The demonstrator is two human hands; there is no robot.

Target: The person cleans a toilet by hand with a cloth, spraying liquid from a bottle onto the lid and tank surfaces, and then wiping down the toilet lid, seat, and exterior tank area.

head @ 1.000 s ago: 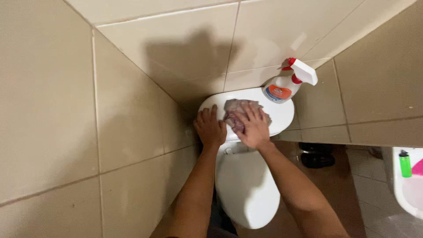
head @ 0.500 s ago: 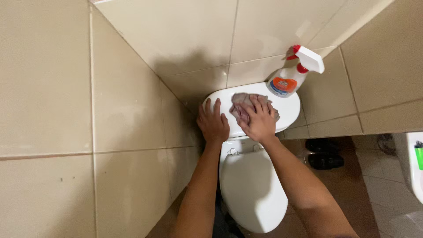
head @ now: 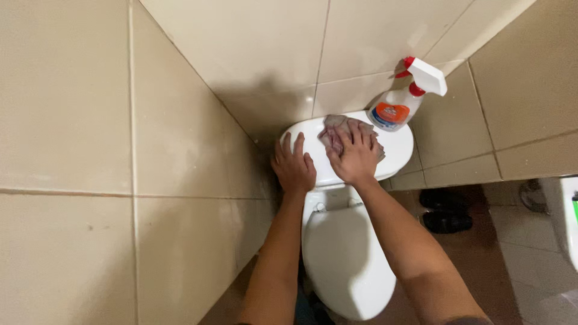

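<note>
We have our right hand (head: 356, 159) spread flat on a crumpled greyish-pink cloth (head: 337, 129), pressing it down on the white tank lid (head: 394, 150) of the toilet; the fingers lie open over the cloth rather than closed around it, so it is pinned, not gripped. Our left hand (head: 294, 167) rests open on the left end of the same lid, palm down, holding nothing. To wipe well here, we judge it best to keep the palm weight even on the cloth, bunch it so a fresh face meets the lid, and let the left hand steady us while the strokes run the length of the lid. The spray bottle (head: 402, 99), white with a red trigger, stands on the far right corner of the lid, just beside the cloth, and a wide stroke to the right could knock it. The tiled wall (head: 180, 120) crowds the left side closely. Nearer to us the closed seat lid (head: 343, 259) sits below the tank, and dark shoes (head: 444, 210) lie on the floor to the right.
</note>
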